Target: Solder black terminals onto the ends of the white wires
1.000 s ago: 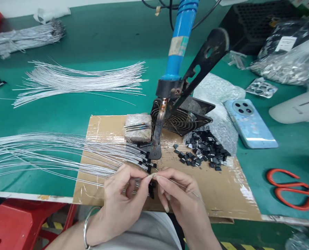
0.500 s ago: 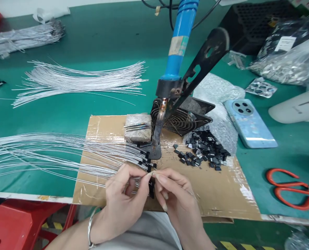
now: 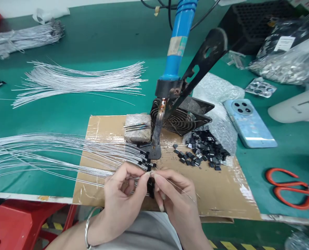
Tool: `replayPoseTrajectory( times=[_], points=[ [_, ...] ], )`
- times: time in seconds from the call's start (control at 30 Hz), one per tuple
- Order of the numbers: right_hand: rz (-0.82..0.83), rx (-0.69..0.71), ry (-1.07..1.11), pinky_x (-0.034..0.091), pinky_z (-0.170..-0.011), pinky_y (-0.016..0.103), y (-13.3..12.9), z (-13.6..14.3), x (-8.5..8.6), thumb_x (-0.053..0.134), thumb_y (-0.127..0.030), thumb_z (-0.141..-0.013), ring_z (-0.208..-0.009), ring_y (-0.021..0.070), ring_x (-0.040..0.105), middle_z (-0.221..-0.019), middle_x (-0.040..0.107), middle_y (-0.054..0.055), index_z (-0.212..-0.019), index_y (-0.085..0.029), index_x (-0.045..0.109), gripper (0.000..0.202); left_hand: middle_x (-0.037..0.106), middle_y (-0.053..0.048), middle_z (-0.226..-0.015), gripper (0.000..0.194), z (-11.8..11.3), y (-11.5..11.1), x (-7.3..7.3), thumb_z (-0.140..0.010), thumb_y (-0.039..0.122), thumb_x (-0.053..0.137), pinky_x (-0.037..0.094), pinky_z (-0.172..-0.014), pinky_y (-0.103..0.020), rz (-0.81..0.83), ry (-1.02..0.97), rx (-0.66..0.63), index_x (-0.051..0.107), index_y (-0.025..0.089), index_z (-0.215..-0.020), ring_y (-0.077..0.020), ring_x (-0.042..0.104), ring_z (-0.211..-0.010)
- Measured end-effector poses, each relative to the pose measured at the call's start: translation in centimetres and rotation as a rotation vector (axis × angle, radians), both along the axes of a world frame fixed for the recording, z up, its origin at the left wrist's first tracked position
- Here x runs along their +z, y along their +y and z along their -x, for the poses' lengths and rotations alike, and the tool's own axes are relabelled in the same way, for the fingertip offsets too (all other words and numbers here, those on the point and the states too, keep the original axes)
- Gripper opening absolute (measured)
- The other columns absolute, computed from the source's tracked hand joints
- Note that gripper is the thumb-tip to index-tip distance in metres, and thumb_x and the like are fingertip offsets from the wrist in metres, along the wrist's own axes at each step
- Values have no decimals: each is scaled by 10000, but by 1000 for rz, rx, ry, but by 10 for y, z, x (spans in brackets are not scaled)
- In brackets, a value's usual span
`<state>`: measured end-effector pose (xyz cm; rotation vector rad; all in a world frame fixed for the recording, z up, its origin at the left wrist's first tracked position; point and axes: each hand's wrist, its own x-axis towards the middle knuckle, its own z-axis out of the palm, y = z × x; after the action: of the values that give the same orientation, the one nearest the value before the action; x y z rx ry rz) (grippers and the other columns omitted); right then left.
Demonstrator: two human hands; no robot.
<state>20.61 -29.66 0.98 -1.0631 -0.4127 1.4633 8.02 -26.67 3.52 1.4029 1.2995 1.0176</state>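
My left hand [image 3: 127, 198] is closed in a pinch on a thin white wire, whose tip is hidden between the fingertips. My right hand [image 3: 176, 198] meets it there, thumb and forefinger pinched on a thin silvery wire [image 3: 182, 190] that trails back across the hand. Just beneath my fingers lie small black connectors [image 3: 150, 185] on the ends of a fan of white wires [image 3: 99, 166], which spreads left over the cardboard [image 3: 209, 194]. Above my hands a blue soldering iron [image 3: 175, 55] points tip down in its black stand [image 3: 206, 55].
A pile of black connector pieces [image 3: 208, 147] lies right of a small fan [image 3: 180, 121]. Behind the cardboard are a wrapped block [image 3: 137, 135] and a loose wire bundle [image 3: 81, 81]. Rightward are a phone [image 3: 250, 123], orange-handled scissors [image 3: 291, 191] and a white bottle [image 3: 295, 106].
Both hands stay pinched together with only a slight shift leftward. The thin wire across my right hand shows more clearly now. Everything else looks the same.
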Motion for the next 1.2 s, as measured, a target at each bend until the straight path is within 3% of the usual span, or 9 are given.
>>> replayPoseTrajectory(
  times=[0.4, 0.57, 0.83, 1.07, 1.2],
  points=[
    [75, 59, -20, 382, -342, 150, 2, -9, 7, 826, -356, -778, -379, 47, 471, -538, 572, -34, -731, -189, 789, 177, 547, 45, -607, 113, 1, -4, -2, -884, 132, 663, 358, -425, -176, -90, 54, -6, 613, 192, -802, -72, 447, -475],
    [76, 78, -49, 389, -358, 155, 1, -10, 7, 812, -355, -800, -379, 45, 478, -541, 575, -37, -783, -205, 805, 151, 514, 56, -583, 130, 1, -3, -3, -899, 148, 650, 334, -410, -177, -26, 8, -3, 596, 196, -792, -69, 411, -454],
    [36, 35, -44, 348, -332, 137, 1, -5, 4, 807, -353, -806, -352, 31, 465, -541, 568, -43, -769, -213, 804, 145, 519, 55, -572, 145, -1, -1, 2, -892, 163, 645, 332, -404, -173, 28, -33, 8, 586, 193, -763, -67, 405, -444],
    [98, -42, -50, 313, -350, 163, 3, 1, 16, 827, -362, -757, -344, 42, 457, -515, 526, -54, -737, -196, 796, 171, 488, 62, -554, 169, -3, -1, 4, -895, 183, 644, 311, -402, -172, 41, -23, 6, 577, 193, -741, -67, 376, -443],
    [107, -41, -44, 302, -344, 159, 2, 1, 15, 827, -360, -754, -341, 39, 453, -518, 513, -58, -725, -196, 791, 170, 506, 53, -564, 161, -3, -1, 4, -892, 185, 646, 323, -406, -175, 49, -30, 10, 581, 188, -745, -68, 386, -448]
  ],
)
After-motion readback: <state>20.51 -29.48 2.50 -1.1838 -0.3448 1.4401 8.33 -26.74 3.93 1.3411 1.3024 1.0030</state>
